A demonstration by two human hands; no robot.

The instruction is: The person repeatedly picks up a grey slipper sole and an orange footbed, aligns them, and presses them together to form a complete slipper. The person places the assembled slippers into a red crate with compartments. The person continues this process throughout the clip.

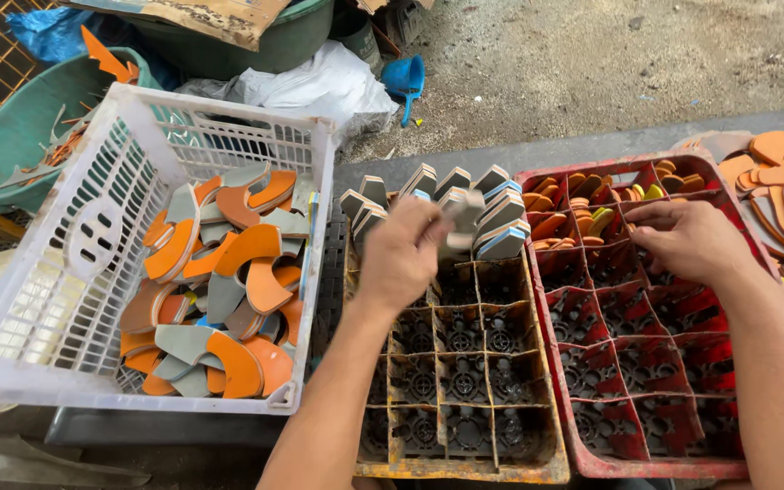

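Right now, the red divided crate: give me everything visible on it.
The red crate is a moulded plastic bottle crate, worn and dusty, with a grid of square cells. It sits flat at the right, side by side with the yellow crate. Its far cells hold orange cut pieces standing on edge; the near cells show only bare patterned bottoms. The right hand reaches into an upper cell.

Green tub (20, 127) far left w/ orange scraps, second dark tub (256, 45) behind under cardboard (201, 16). White plastic sheet (319, 86), blue scoop (404, 80), possibly a small cup. Concrete ground (592, 63) beyond.
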